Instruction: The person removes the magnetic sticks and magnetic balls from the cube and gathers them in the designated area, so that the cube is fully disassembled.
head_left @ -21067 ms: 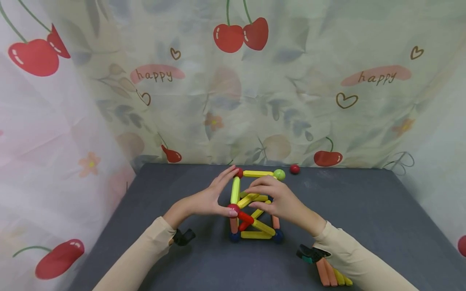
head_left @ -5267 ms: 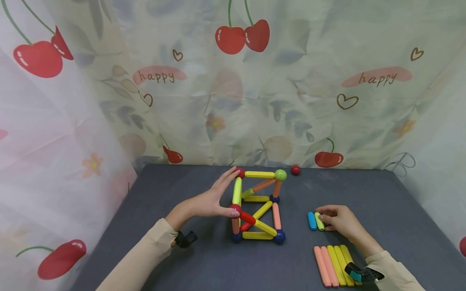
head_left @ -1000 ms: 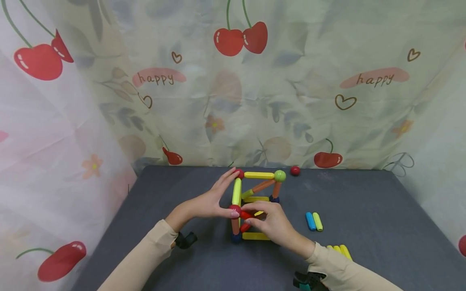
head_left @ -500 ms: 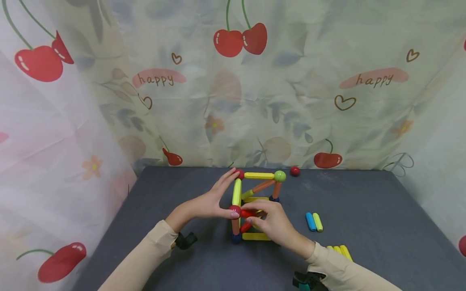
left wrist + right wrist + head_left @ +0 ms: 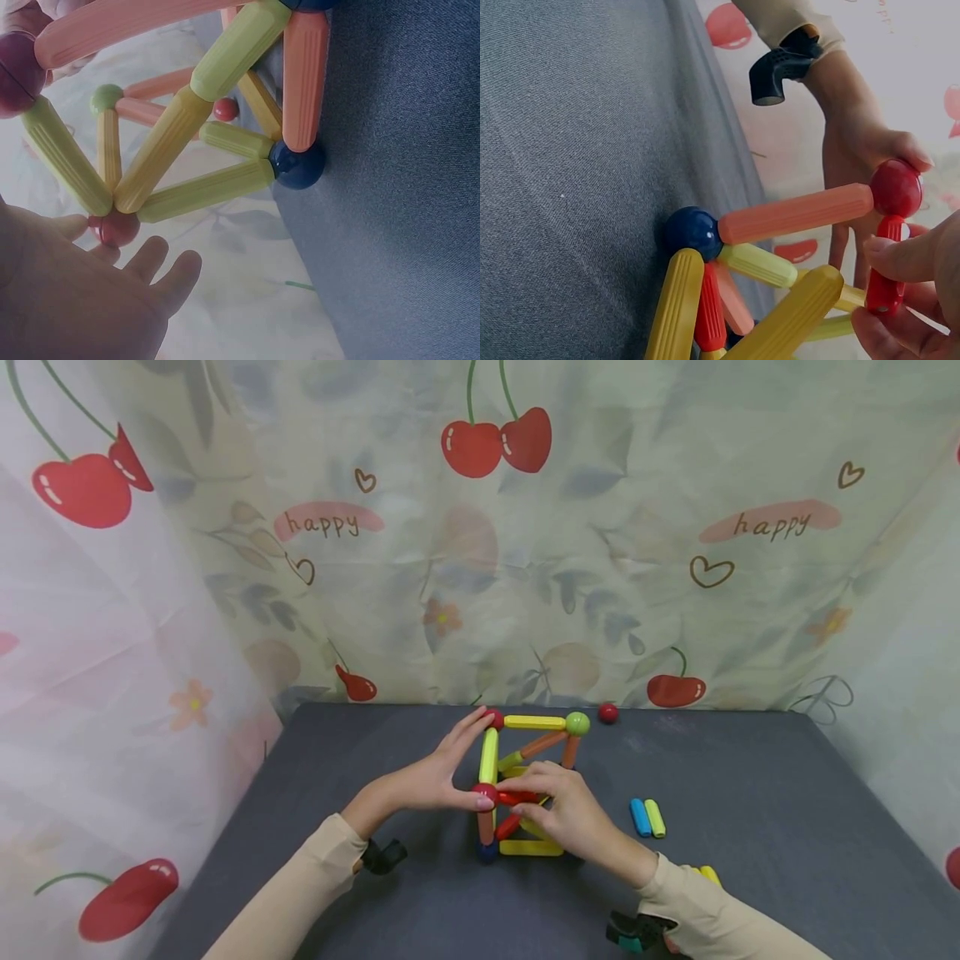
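A frame of magnetic sticks and balls, with a yellow stick (image 5: 531, 847) at its base, stands mid-table. My left hand (image 5: 423, 777) spans its left top edge. The thumb presses the front red ball (image 5: 485, 796); the fingertips touch the rear red ball (image 5: 116, 227). A light green stick (image 5: 488, 756) joins these balls. My right hand (image 5: 570, 806) pinches a short red stick (image 5: 887, 270) between thumb and fingers, its upper end at the front red ball. A slanted yellow stick (image 5: 791, 311) ends apart from that red stick. My right hand hides the frame's front right corner.
A blue stick (image 5: 640, 817) and a light green stick (image 5: 655, 818) lie to the right of the frame. Yellow sticks (image 5: 708, 874) show partly behind the right sleeve. A loose red ball (image 5: 608, 713) sits at the table's back edge, before a printed curtain (image 5: 600, 527).
My right hand has left the loose light green stick and come to the frame. The red stick has swung up, away from the slanted yellow one. My left hand stays in place.
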Motion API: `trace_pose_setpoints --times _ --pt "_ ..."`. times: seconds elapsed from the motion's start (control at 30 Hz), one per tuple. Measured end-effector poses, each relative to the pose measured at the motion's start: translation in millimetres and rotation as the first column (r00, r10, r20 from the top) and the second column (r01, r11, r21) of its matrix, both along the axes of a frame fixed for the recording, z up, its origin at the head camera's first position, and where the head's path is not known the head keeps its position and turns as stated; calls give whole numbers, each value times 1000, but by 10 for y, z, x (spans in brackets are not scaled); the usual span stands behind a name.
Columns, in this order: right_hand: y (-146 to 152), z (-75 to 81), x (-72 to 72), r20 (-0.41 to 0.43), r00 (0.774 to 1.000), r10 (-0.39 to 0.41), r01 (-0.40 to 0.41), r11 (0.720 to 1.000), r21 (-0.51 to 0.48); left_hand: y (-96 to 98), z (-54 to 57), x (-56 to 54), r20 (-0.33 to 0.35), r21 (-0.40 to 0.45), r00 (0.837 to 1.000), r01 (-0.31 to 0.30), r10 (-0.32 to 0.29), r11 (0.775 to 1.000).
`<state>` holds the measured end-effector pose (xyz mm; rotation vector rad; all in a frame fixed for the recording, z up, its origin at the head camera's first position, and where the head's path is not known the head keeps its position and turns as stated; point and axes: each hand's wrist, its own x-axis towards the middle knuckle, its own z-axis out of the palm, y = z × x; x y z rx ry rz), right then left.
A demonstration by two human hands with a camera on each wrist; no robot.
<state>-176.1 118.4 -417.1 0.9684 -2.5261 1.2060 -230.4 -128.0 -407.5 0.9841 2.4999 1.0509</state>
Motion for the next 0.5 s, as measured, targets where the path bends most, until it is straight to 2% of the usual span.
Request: trace_pose_setpoints --times 0.17,0.33,0.5 --pt "36 -1 -10 17 1000 -15 15 1000 -6 4 7 2 3 0 1000 -4 4 1000" --pt "94 8 -21 77 997 -31 32 999 -10 -3 -4 1 7 0 1000 -1 1 1000" --pt "194 1 -20 150 986 -74 81 996 -42 0 -9 -5 13 -4 1000 -6 6 1000"
